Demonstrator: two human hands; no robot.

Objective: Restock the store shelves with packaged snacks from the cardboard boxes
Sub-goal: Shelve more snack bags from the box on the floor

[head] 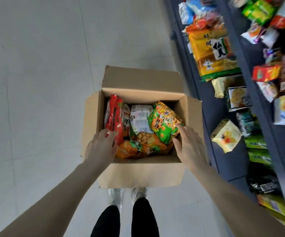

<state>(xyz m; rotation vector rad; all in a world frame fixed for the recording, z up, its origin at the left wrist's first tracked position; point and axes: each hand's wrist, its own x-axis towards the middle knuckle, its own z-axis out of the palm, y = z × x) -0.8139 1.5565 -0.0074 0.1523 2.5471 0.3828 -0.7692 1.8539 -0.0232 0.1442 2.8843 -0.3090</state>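
The left hand (101,146) reaches into an open cardboard box (94,117) on the floor (36,82), fingers relaxed and touching a red snack packet (115,113). The right hand (189,144), fingers spread, rests on a green and orange snack bag (164,120). Neither hand grips anything. Dark store shelves (211,103) on the right hold assorted snack packets.

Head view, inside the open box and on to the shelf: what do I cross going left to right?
left hand → red packets → white-label bag → green snack bag → right hand → box wall → shelves
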